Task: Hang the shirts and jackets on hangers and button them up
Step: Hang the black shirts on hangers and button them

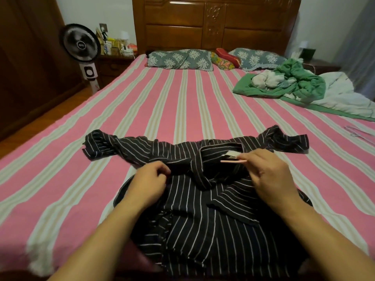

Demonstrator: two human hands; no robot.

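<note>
I see a black shirt with thin white stripes (188, 209) spread on the near part of the bed (60, 159), its collar toward the far side and its two short sleeves stretched out left and right. My left hand (149, 182) sits on the shirt's left shoulder area with the fingers curled in, pinching a fold of the fabric just left of the collar. My right hand (272, 177) lies on the right side of the collar, fingers curled round a thin pink hanger (233, 161), of which only a short straight piece shows, poking leftward from the fingertips into the neck opening beside the white label; how far the rest of it reaches under the cloth I cannot tell. The bed wears a pink sheet with pale stripes. At its far end lie two grey-blue patterned pillows (180, 58) against a carved wooden headboard (215, 23), with a red cushion (228, 56) between them. A heap of green and white clothes (292, 82) lies far right, and a pale hanger (359, 134) rests on the sheet at the right edge. A standing fan (80, 45) is far left beside the bed.
</note>
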